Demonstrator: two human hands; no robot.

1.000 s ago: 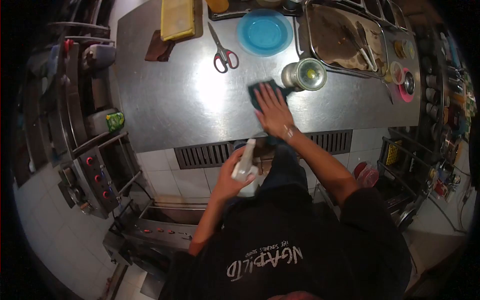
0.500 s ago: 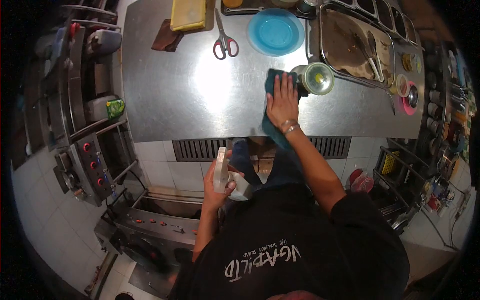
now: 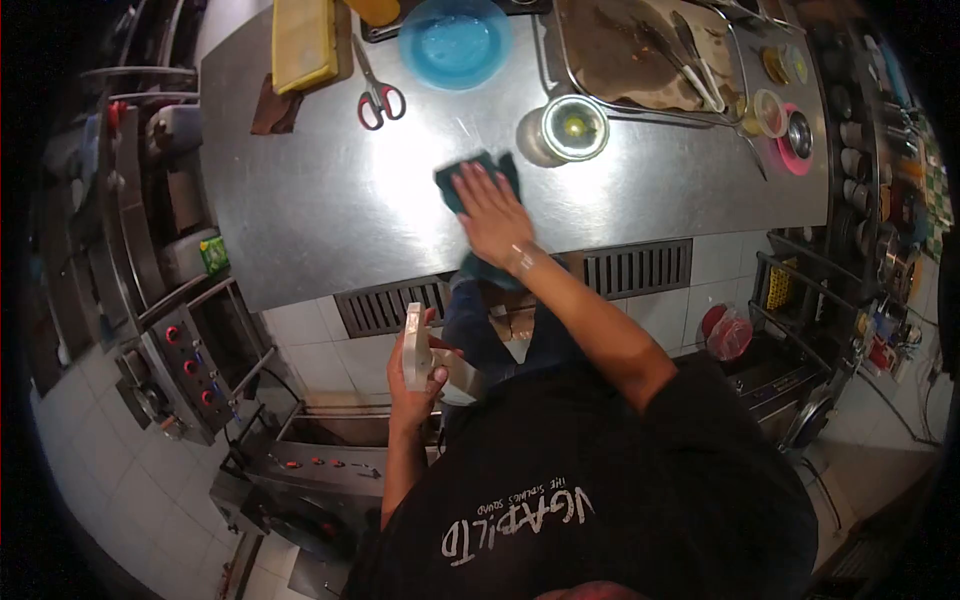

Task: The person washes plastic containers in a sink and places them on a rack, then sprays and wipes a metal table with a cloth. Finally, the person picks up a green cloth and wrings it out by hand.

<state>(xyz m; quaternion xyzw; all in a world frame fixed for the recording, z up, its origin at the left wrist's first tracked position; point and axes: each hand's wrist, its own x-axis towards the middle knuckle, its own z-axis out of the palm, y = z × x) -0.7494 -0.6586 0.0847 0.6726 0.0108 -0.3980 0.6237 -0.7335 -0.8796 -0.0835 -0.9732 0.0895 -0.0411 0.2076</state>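
My right hand (image 3: 497, 222) presses a dark green cloth (image 3: 450, 185) flat on the steel table (image 3: 330, 210), near its front edge. Its fingers point up and to the left over the cloth, and part of the cloth hangs down at the edge. Below the table's front edge, my left hand (image 3: 412, 385) is wrapped round a white spray bottle (image 3: 413, 345). A glass jar (image 3: 575, 128) with something yellow-green inside stands on the table, to the upper right of my right hand. Red-handled scissors (image 3: 381, 103) lie to the upper left of the cloth.
At the table's back are a yellow box (image 3: 303, 45), a brown piece (image 3: 275, 108), a blue plate (image 3: 455, 42) and a tray (image 3: 625, 50) with tongs (image 3: 690, 72). A pink dish (image 3: 795, 160) sits at the right. Stove knobs (image 3: 190, 367) are at the left.
My right hand and the cloth have slid left across the table, away from the jar. The view has shifted a little. My left hand still holds the spray bottle.
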